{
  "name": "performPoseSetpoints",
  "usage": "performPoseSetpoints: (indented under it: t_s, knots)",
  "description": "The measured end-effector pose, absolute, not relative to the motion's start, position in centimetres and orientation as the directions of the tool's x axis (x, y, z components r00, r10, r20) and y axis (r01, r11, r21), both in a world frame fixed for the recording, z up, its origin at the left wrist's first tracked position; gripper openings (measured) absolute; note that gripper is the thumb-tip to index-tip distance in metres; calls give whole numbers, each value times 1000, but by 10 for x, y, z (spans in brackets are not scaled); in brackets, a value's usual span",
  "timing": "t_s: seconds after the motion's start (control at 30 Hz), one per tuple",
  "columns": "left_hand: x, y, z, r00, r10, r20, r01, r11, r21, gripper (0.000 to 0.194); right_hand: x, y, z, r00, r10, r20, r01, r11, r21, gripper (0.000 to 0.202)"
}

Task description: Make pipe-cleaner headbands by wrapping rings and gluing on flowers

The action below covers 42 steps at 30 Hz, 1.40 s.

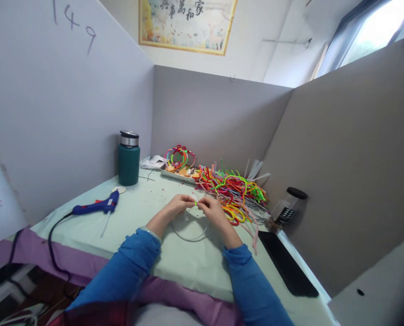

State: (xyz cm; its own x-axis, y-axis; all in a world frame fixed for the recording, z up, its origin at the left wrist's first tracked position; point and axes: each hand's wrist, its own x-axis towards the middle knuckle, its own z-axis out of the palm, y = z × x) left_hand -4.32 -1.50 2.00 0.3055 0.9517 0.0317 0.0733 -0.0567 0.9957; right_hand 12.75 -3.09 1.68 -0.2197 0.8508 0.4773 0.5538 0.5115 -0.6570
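Above the middle of the table, my left hand and my right hand meet with fingertips pinched, almost touching each other. Between them shows a tiny yellow-green piece, too small to name for certain. A thin grey hoop hangs below, its top running up into both hands. Both hands are closed on the hoop near the green piece. Just beyond my right hand lies a heap of colourful fuzzy stems, with yellow and red loops at its near edge.
A blue glue gun with a glue stick and black cord lies left, near a green bottle. At the back, a tray holds round pieces beside colourful wrapped hoops. A black phone-like slab and a clear jar are right. Partitions surround the table.
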Motion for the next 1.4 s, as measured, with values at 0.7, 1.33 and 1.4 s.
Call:
performPoseSetpoints:
  t_s: [0.7, 1.33, 1.4]
  knots:
    - [-45, 6, 3, 307, 857, 414, 324, -503, 801, 15, 130, -23, 5, -189, 875, 446, 492, 477, -728, 14]
    - [-48, -17, 22, 447, 891, -79, 142, 17, 990, 43, 126, -33, 9, -287, 800, 528, 451, 599, -662, 13]
    - [-49, -18, 22, 461, 883, -94, 141, 32, 989, 44, 125, -33, 9, -292, 795, 532, 452, 605, -656, 14]
